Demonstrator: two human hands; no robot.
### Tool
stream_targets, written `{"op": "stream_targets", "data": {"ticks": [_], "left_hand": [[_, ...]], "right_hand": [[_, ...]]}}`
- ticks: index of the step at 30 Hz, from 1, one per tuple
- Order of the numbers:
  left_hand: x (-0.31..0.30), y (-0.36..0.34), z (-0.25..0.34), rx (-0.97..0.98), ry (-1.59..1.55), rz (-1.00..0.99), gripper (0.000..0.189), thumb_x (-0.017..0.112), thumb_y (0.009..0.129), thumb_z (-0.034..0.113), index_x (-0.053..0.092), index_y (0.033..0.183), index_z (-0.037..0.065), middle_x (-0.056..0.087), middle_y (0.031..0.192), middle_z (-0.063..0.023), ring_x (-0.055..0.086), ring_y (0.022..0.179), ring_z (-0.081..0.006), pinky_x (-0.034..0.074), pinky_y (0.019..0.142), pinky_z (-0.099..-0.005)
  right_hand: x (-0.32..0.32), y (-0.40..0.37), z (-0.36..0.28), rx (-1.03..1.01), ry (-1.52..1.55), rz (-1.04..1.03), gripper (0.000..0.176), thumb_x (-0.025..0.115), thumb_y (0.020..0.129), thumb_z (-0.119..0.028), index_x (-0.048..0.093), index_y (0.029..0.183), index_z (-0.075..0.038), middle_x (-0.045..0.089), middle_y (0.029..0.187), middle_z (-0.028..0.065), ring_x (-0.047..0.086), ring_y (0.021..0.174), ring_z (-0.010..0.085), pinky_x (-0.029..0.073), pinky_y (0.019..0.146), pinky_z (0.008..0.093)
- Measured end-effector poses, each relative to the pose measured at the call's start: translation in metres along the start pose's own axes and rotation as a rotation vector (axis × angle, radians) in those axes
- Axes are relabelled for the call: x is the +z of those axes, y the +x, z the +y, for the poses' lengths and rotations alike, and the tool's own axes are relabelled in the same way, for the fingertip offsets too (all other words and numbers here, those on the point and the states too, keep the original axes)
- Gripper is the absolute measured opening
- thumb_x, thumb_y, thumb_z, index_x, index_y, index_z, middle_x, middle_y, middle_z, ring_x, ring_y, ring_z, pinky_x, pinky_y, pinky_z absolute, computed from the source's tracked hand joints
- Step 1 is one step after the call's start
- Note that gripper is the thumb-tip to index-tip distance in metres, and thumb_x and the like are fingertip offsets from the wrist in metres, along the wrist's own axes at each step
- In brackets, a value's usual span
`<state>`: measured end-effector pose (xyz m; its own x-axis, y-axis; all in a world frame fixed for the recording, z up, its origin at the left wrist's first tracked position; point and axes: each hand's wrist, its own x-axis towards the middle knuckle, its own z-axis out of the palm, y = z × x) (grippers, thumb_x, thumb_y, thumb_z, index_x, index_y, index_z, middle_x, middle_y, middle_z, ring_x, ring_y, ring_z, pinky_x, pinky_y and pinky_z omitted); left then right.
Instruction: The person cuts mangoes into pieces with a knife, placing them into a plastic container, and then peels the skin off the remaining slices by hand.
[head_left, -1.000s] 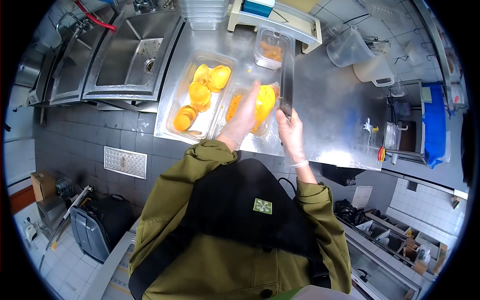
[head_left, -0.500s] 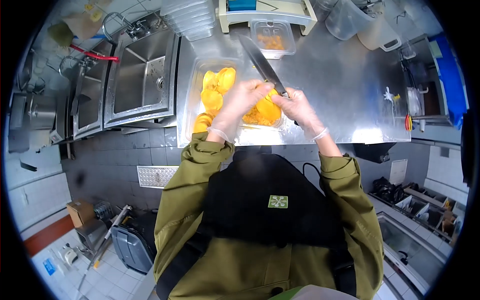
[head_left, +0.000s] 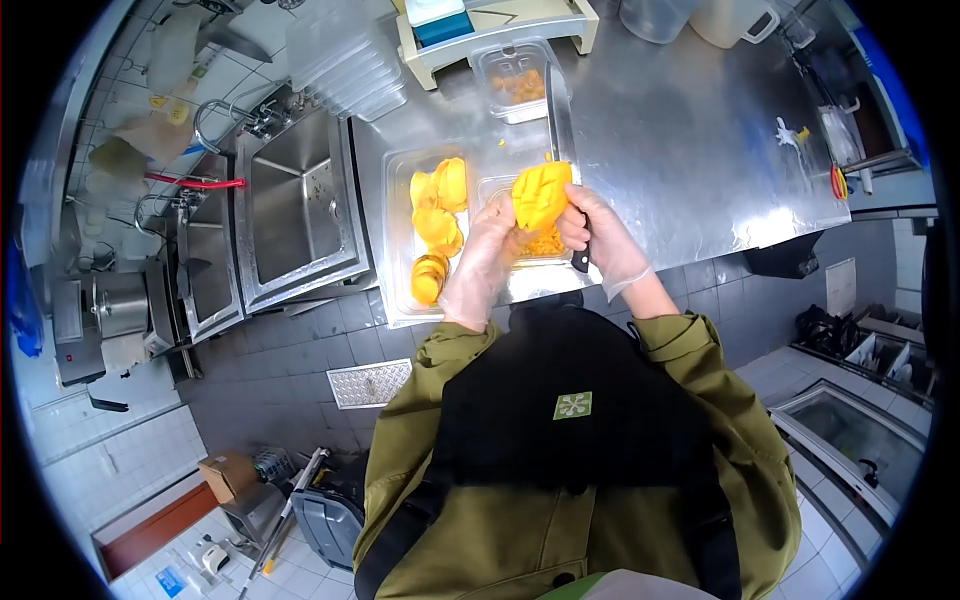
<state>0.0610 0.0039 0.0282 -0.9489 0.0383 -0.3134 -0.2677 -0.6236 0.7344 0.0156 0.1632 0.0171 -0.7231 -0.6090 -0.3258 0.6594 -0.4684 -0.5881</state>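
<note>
**A:** Where is the fruit relative to the hands?

**B:** We see a yellow mango piece (head_left: 540, 195) raised between two gloved hands over a steel counter (head_left: 700, 150). The left hand (head_left: 490, 255) curls around its left and lower side, with the fingers closed on the flesh. The right hand (head_left: 600, 235) is just beside it on the right, touching the fruit. It is fisted around a knife (head_left: 558, 115).

**A:** How does the knife sit?

**B:** We see the blade rise behind the mango, pointing away from the body. The black handle end pokes out below the right fist.

**A:** What lies underneath?

**B:** A shallow tub (head_left: 492, 190) with cut yellow bits sits directly under the hands. To its left is a clear tray (head_left: 390, 250) of peeled mango halves (head_left: 437, 215), then a sink (head_left: 295, 205).

**A:** Is anything hard to make out?

**B:** The mango hides the lower blade, so we cannot tell whether the edge is in the flesh. The hands cover most of the tub. The gloves blur the fingertips, and the lens bends the picture's edges.
</note>
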Motion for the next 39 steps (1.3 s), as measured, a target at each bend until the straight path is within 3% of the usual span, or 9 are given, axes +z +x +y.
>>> {"op": "stream_targets", "data": {"ticks": [7,10,13,16,19,23,27,36,39], "left_hand": [[-0.003,-0.006,-0.027,0.062,-0.228,-0.142,0.054,0.054,0.089,0.035,0.040,0.127,0.000,0.050,0.124,-0.0098,0.047,0.116,-0.0201,0.036,0.099,-0.0339],[-0.005,-0.009,-0.031,0.100,-0.257,-0.065,0.053,0.055,0.089,0.033,0.039,0.128,0.000,0.051,0.124,-0.0100,0.048,0.116,-0.0206,0.037,0.099,-0.0358],[-0.025,-0.012,-0.037,0.130,-0.267,0.017,0.046,0.056,0.088,0.028,0.043,0.123,0.001,0.052,0.121,-0.0104,0.050,0.114,-0.0209,0.037,0.099,-0.0378],[-0.043,-0.011,-0.047,0.186,-0.230,0.128,0.034,0.057,0.088,0.024,0.047,0.112,0.002,0.054,0.117,-0.0106,0.052,0.110,-0.0206,0.039,0.098,-0.0376],[-0.037,-0.011,-0.054,0.211,-0.206,0.269,0.023,0.056,0.088,0.021,0.049,0.103,0.004,0.056,0.111,-0.0098,0.055,0.105,-0.0190,0.041,0.094,-0.0346],[-0.032,-0.005,-0.063,0.210,-0.243,0.394,0.016,0.055,0.089,0.018,0.049,0.098,0.007,0.059,0.104,-0.0073,0.057,0.097,-0.0158,0.044,0.089,-0.0313],[-0.021,-0.001,-0.059,0.208,-0.259,0.410,0.012,0.055,0.089,0.017,0.049,0.094,0.008,0.060,0.098,-0.0049,0.057,0.093,-0.0133,0.044,0.088,-0.0311],[-0.019,0.002,-0.072,0.230,-0.239,0.440,0.007,0.054,0.085,0.001,0.051,0.083,0.007,0.060,0.084,-0.0038,0.055,0.072,-0.0090,0.044,0.069,-0.0194],[-0.019,-0.002,-0.080,0.228,-0.091,0.399,0.005,0.055,0.083,0.004,0.051,0.084,0.006,0.058,0.088,-0.0031,0.054,0.082,-0.0103,0.043,0.080,-0.0232]], "right_hand": [[-0.002,0.000,0.016,0.158,0.476,-0.014,0.033,0.047,0.093,-0.030,0.042,0.067,-0.012,0.031,0.048,-0.0042,0.028,0.035,0.0056,0.024,0.033,0.0193],[-0.004,0.004,0.015,0.200,0.345,0.051,0.033,0.046,0.094,-0.030,0.043,0.067,-0.011,0.033,0.049,-0.0040,0.029,0.036,0.0060,0.026,0.034,0.0207],[-0.007,-0.001,0.002,0.045,-0.275,0.151,0.033,0.043,0.095,-0.029,0.043,0.067,-0.010,0.038,0.050,-0.0035,0.032,0.040,0.0053,0.030,0.040,0.0221],[-0.020,-0.009,-0.003,-0.046,-0.758,0.241,0.027,0.041,0.095,-0.023,0.059,0.085,-0.004,0.042,0.055,-0.0043,0.036,0.049,0.0046,0.033,0.049,0.0210],[-0.018,-0.017,0.008,-0.007,-0.755,0.171,0.031,0.042,0.093,-0.016,0.058,0.117,-0.005,0.042,0.061,-0.0055,0.037,0.056,0.0042,0.035,0.054,0.0186],[-0.019,-0.027,0.013,0.044,-0.798,-0.016,0.040,0.046,0.091,-0.012,0.047,0.130,-0.015,0.041,0.067,-0.0060,0.037,0.061,0.0046,0.036,0.059,0.0181],[-0.030,-0.028,0.010,0.127,-0.792,-0.128,0.041,0.046,0.089,-0.013,0.046,0.130,-0.010,0.056,0.121,-0.0026,0.048,0.081,0.0050,0.041,0.077,0.0199],[-0.036,-0.018,0.030,-0.295,-1.259,-0.006,0.041,0.048,0.086,-0.009,0.051,0.126,-0.019,0.063,0.103,0.0135,0.063,0.083,0.0218,0.046,0.072,0.0276],[-0.034,-0.012,0.032,-0.342,-1.467,0.056,0.041,0.048,0.086,-0.008,0.053,0.124,-0.021,0.064,0.093,0.0139,0.063,0.077,0.0222,0.046,0.068,0.0298]]}}
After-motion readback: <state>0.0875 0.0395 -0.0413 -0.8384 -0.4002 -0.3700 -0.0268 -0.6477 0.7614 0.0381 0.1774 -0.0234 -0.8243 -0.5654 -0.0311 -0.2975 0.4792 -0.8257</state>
